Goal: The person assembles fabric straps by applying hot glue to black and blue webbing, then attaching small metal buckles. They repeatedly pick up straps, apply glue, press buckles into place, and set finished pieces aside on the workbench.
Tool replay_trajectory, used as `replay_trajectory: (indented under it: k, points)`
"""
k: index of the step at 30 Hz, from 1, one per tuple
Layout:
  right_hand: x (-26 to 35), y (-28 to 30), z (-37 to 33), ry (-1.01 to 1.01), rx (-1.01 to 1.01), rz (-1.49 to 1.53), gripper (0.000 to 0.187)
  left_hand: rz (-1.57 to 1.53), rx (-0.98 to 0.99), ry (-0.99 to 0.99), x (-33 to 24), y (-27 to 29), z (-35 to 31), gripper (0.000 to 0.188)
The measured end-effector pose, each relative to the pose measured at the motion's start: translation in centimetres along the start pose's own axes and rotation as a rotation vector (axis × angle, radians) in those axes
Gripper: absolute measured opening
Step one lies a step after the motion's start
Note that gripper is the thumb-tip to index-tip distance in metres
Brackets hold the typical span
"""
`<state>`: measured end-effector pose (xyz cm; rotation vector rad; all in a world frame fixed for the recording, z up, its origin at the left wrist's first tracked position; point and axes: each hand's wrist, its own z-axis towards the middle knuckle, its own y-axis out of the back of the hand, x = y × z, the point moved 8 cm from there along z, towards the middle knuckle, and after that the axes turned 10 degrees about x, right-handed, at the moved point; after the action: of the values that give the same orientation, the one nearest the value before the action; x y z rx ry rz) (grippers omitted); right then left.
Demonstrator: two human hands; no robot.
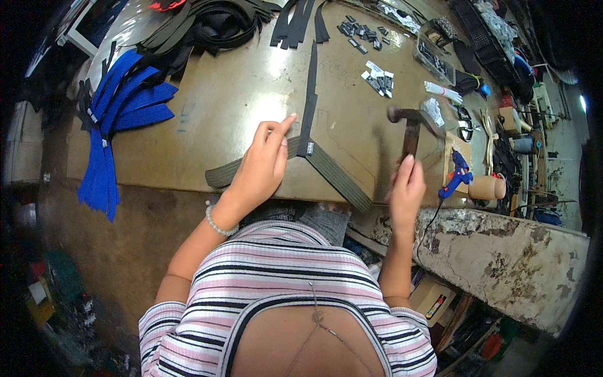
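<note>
A hammer [411, 135] stands raised over the right part of the table, its dark handle gripped in my right hand [407, 188], head upward. My left hand [267, 156] is over the table near the front edge, fingers partly stretched out, with nothing visible in it. Beside its fingers lies a narrow black strap [310, 103] running away from me. The strap's near end meets a grey-green ribbed webbing band [339, 179], bent in a V, and a small printed label [309, 148] sits at that junction. My left hand and wrist cover part of the band's left arm.
Blue straps [110, 122] hang over the table's left edge. Coiled dark webbing [220, 25] lies at the back. Small black clips [364, 31], a clear plastic box [433, 60], a blue glue gun [458, 173] with a cord and a brown roll [487, 187] are on the right.
</note>
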<state>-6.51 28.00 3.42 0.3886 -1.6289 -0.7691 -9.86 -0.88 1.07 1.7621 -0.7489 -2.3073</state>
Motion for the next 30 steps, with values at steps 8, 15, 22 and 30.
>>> replay_trajectory:
  k: [8, 15, 22, 30]
  points:
    - [5.5, -8.6, -5.5, 0.244, 0.376, -0.104, 0.029, -0.029, -0.085, 0.045, 0.1, 1.0, -1.0, 0.031]
    - [4.7, -8.9, -5.8, 0.13, 0.456, -0.29, 0.038, 0.273, 0.058, -0.064, -0.7, 0.2, -1.6, 0.029]
    - [-1.5, -0.5, -0.3, 0.045, -0.118, -0.407, 0.044, 0.457, 0.186, -0.168, -1.2, -0.5, -1.0, 0.03]
    - [6.3, -10.3, -0.4, 0.279, 0.725, 0.967, 0.052, -0.587, -0.103, -0.048, -1.7, 1.1, -0.2, 0.017]
